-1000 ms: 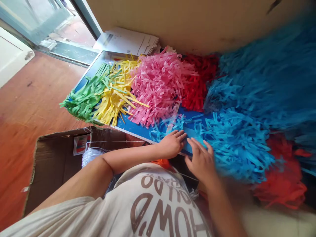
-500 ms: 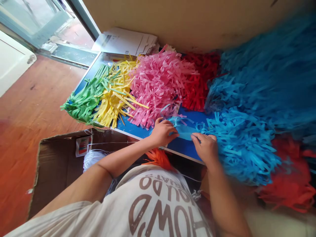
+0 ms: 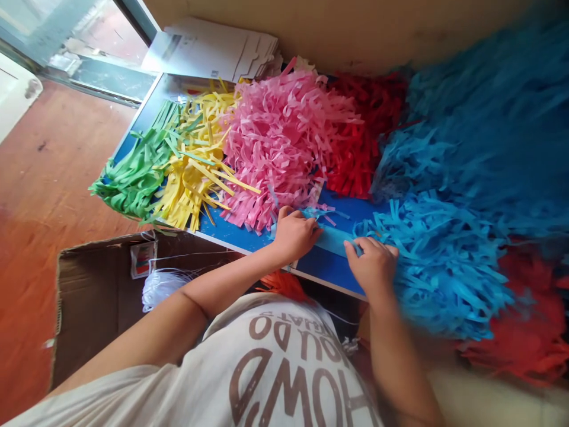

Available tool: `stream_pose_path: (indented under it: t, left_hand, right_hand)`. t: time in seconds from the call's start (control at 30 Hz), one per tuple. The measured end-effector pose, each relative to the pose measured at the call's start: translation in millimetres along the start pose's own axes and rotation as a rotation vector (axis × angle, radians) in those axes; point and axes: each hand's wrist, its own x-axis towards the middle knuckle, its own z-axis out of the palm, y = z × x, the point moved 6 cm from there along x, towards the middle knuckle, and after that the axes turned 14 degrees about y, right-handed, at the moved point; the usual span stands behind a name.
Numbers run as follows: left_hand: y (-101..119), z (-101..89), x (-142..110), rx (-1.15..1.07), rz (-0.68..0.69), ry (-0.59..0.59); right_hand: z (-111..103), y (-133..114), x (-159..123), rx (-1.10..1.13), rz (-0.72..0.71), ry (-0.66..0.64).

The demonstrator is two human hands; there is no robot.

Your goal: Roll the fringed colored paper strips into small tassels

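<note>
A blue fringed paper piece (image 3: 332, 239) stretches between my two hands, low over the blue table (image 3: 326, 267). My left hand (image 3: 296, 236) is closed on its left part, by the front edge of the pink fringe. At its right end my right hand (image 3: 372, 261) pinches it with thumb and fingers. Loose strips show just beyond my left fingers. Close to the right of my right hand lies a heap of light blue fringe (image 3: 444, 267).
Fringe heaps in green (image 3: 133, 172), yellow (image 3: 189, 190), pink (image 3: 284, 142) and red (image 3: 355, 142) cover the table. A large blue mass (image 3: 484, 130) rises at right. White sheets (image 3: 217, 50) lie at the back. Below are a cardboard box (image 3: 93, 308), white string (image 3: 164, 287) and orange fringe (image 3: 284, 284).
The view has shifted slightly. The blue paper piece now lies flatter and lower between my hands, and both hands still hold it.
</note>
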Motion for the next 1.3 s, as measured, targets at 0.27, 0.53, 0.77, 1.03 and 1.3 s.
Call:
stream_pose_path:
  t: [0.27, 0.53, 0.77, 1.03, 1.3]
  left_hand:
    - [-1, 3.8, 4, 0.033, 0.011, -0.014]
    - [3, 1.2, 2, 0.09, 0.064, 0.117]
    - [24, 1.5, -3, 0.007, 0.586, 0.081]
    - [26, -18.5, -11, 0.044, 0.733, 0.047]
    - [32, -14.6, -8, 0.023, 0.679, 0.056]
  right_hand:
    - [6, 9, 4, 0.065, 0.113, -0.054]
    - [8, 13, 2, 0.039, 0.218, -0.029]
    - [-12, 15, 3, -0.098, 0.105, 0.064]
    - [-47, -31, -8, -0.039, -0.272, -0.021]
    - [-11, -24, 3, 0.047, -0.346, -0.075]
